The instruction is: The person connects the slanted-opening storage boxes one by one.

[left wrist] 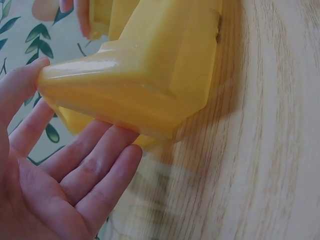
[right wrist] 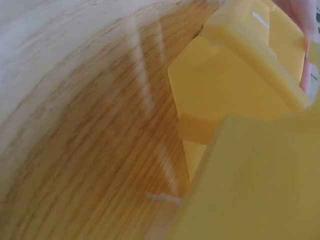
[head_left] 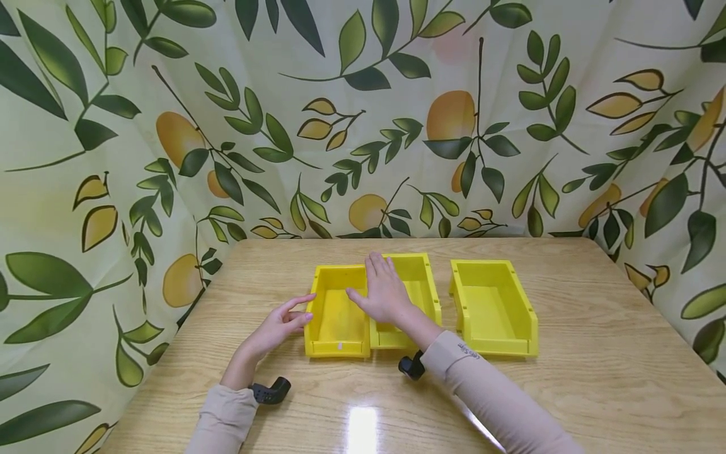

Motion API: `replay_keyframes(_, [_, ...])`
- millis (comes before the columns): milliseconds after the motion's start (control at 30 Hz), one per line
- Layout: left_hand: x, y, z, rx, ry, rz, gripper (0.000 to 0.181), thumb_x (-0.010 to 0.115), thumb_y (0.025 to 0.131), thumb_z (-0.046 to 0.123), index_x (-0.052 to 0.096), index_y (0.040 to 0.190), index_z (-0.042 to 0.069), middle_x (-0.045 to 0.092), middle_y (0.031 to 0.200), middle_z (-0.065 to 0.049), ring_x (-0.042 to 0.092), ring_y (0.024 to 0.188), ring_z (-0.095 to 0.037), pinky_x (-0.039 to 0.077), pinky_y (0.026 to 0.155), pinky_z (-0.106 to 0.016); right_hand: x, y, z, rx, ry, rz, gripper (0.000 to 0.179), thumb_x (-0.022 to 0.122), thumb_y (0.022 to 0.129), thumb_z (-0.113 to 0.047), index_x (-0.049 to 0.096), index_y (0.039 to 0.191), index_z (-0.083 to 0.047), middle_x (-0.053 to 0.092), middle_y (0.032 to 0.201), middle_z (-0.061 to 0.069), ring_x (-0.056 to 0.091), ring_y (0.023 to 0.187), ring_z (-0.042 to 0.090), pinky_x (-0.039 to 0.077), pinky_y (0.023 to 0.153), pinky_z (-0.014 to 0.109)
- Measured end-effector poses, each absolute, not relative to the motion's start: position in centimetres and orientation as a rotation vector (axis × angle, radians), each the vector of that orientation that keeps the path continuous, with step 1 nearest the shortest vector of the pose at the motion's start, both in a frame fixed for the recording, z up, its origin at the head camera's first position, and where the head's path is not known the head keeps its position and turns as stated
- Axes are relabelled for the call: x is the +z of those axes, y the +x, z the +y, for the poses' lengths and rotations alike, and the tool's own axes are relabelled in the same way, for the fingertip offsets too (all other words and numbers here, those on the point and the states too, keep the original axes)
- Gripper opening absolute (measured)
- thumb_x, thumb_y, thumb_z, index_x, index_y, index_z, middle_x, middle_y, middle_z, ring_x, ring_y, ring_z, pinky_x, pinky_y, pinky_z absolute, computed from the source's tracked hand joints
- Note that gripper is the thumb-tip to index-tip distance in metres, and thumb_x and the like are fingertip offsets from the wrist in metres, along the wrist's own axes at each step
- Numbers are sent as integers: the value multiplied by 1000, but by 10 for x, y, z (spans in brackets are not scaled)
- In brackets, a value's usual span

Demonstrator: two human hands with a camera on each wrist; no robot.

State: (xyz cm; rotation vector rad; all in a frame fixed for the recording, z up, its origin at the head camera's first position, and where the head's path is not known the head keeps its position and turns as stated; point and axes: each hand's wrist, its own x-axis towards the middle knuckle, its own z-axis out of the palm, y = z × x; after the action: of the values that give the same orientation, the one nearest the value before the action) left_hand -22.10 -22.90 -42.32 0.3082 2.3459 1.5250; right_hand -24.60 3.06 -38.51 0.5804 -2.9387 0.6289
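Note:
Three yellow plastic bins stand in a row. My left hand [head_left: 282,326] is at the outer side of the left bin [head_left: 338,349], fingertips right at its wall and rim. In the left wrist view, its fingers [left wrist: 95,165] are fairly straight along the bin's side [left wrist: 130,85]. Over the middle bin [head_left: 422,271] lies my right hand [head_left: 386,293], fingers extended and thumb spread toward the left bin's inner wall. That hand covers part of where the two bins meet. A yellow bin wall [right wrist: 260,170] fills much of the right wrist view, hiding the right hand.
The right bin [head_left: 499,347] stands a small gap away from the middle one. All are on a wooden table [head_left: 595,353], with a leaf-and-fruit patterned cloth [head_left: 397,170] behind and along the sides. Black wrist cameras [head_left: 272,391] hang under both wrists.

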Motion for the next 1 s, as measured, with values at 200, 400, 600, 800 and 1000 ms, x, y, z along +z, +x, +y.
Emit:
replay_keyframes(200, [-425, -221, -230, 1524, 312, 2349, 60, 55, 97, 34, 34, 149, 13, 34, 153, -24, 53, 128, -38, 52, 102, -43, -389, -250, 29, 597, 573, -2942, 86, 47, 93, -55, 25, 149, 6, 19, 161, 21, 18, 151, 34, 12, 127, 44])
replay_keyframes(400, [-426, -220, -229, 1521, 302, 2352, 61, 56, 97, 35, 34, 150, 13, 33, 155, -22, 53, 128, -36, 52, 102, -42, -389, -249, 30, 600, 575, -2960, 86, 47, 93, -55, 24, 150, 6, 17, 161, 21, 16, 152, 34, 13, 127, 43])
replay_keyframes(600, [-424, -220, -228, 1518, 305, 2354, 60, 55, 98, 35, 34, 150, 14, 32, 155, -23, 52, 129, -37, 51, 103, -44, -390, -248, 31, 583, 577, -2964, 87, 47, 93, -55, 23, 150, 6, 17, 161, 22, 16, 152, 34, 14, 127, 43])
replay_keyframes(800, [-423, -221, -229, 1515, 308, 2358, 60, 55, 97, 35, 34, 150, 15, 34, 154, -24, 53, 128, -37, 51, 103, -44, -392, -248, 31, 569, 586, -2958, 87, 47, 93, -54, 23, 150, 6, 17, 161, 22, 16, 152, 34, 14, 127, 44])
replay_keyframes(1000, [-423, -220, -229, 1513, 297, 2357, 60, 55, 97, 35, 34, 149, 15, 33, 154, -23, 52, 129, -37, 51, 104, -45, -395, -249, 31, 561, 598, -2958, 87, 46, 92, -55, 23, 149, 7, 18, 161, 23, 17, 151, 35, 15, 127, 44])
